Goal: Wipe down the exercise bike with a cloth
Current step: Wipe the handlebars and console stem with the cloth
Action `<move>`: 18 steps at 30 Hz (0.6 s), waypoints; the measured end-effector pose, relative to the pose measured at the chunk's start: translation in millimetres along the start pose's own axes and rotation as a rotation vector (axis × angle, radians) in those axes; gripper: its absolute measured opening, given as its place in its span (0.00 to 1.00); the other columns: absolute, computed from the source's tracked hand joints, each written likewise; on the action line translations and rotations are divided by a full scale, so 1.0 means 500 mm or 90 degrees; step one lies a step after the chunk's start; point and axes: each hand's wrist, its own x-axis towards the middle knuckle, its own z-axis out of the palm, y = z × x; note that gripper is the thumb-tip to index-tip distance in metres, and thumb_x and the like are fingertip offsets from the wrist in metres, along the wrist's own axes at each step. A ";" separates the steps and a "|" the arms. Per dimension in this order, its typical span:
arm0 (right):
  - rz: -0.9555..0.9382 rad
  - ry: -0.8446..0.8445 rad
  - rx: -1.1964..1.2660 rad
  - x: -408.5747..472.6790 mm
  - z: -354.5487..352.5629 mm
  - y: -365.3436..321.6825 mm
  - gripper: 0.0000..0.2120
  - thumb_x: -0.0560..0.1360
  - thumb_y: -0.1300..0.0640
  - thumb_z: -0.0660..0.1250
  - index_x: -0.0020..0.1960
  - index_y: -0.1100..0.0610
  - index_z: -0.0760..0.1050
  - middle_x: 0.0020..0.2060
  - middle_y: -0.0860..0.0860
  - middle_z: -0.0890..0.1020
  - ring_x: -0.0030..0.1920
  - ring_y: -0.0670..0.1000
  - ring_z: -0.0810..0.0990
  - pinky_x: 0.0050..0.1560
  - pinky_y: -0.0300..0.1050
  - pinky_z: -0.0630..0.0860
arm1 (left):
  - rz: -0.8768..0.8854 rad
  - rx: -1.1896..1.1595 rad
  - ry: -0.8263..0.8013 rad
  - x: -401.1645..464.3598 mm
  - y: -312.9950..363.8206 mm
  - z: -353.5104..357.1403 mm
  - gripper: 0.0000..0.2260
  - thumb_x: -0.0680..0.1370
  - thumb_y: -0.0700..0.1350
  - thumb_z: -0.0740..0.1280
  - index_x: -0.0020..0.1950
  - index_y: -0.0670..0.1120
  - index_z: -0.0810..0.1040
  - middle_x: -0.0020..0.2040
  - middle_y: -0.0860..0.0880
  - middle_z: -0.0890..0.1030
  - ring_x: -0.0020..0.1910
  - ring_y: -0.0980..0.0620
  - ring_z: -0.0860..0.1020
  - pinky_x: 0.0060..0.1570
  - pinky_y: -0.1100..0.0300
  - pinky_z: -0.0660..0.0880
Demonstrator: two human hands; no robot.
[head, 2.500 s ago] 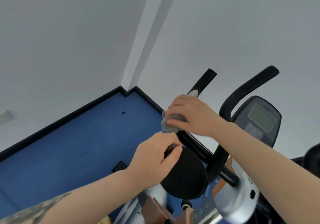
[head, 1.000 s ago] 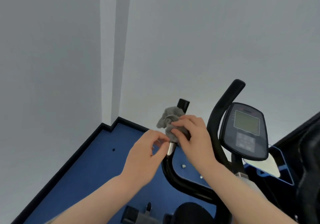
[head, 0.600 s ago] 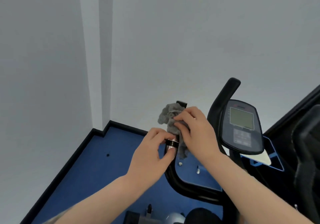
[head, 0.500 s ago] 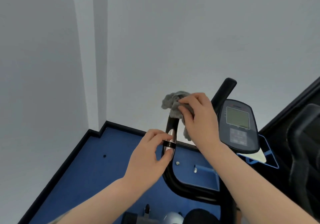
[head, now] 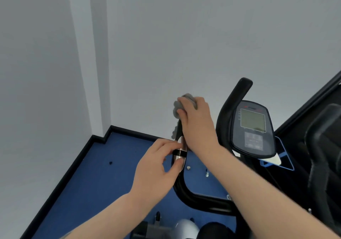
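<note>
The exercise bike's black left handlebar [head: 181,189] curves up in front of me. My right hand [head: 195,122] grips a crumpled grey cloth [head: 178,107] around the handlebar's top end, which is hidden under cloth and fingers. A strip of cloth hangs down the bar's left side. My left hand [head: 156,168] pinches the handlebar lower down, thumb and fingers on the silver pulse sensor [head: 181,151] with its black band. The right handlebar [head: 234,104] rises bare beside the grey console [head: 252,128] with its green screen.
White walls meet in a corner at the left, close behind the handlebars. Blue floor [head: 96,179] with black skirting lies below. A dark padded piece of equipment [head: 324,146] stands at the right edge. The bike's silver housing [head: 186,227] shows at the bottom.
My right hand has slid the cloth up the left handlebar from near the sensor to its top end. My left hand has stayed pinching the handlebar at the silver sensor.
</note>
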 end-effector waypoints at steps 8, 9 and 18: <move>0.203 0.125 0.375 -0.025 0.031 -0.040 0.18 0.81 0.59 0.61 0.69 0.48 0.71 0.60 0.45 0.72 0.59 0.35 0.71 0.56 0.22 0.65 | 0.021 0.009 -0.016 0.002 0.001 -0.008 0.15 0.75 0.43 0.71 0.55 0.61 0.79 0.54 0.65 0.76 0.55 0.64 0.76 0.50 0.74 0.70; 0.226 0.135 0.416 -0.026 0.028 -0.041 0.19 0.81 0.59 0.61 0.69 0.47 0.71 0.60 0.43 0.73 0.59 0.32 0.70 0.56 0.22 0.65 | 0.022 0.016 -0.019 0.002 0.000 -0.009 0.15 0.75 0.43 0.71 0.55 0.61 0.79 0.55 0.65 0.76 0.55 0.64 0.76 0.50 0.74 0.70; 0.315 0.119 0.406 -0.106 0.006 -0.003 0.17 0.77 0.58 0.68 0.64 0.45 0.74 0.49 0.42 0.78 0.48 0.29 0.75 0.47 0.21 0.68 | 0.021 0.023 -0.014 -0.001 -0.014 -0.008 0.14 0.75 0.46 0.72 0.59 0.58 0.80 0.57 0.66 0.76 0.57 0.64 0.76 0.53 0.70 0.73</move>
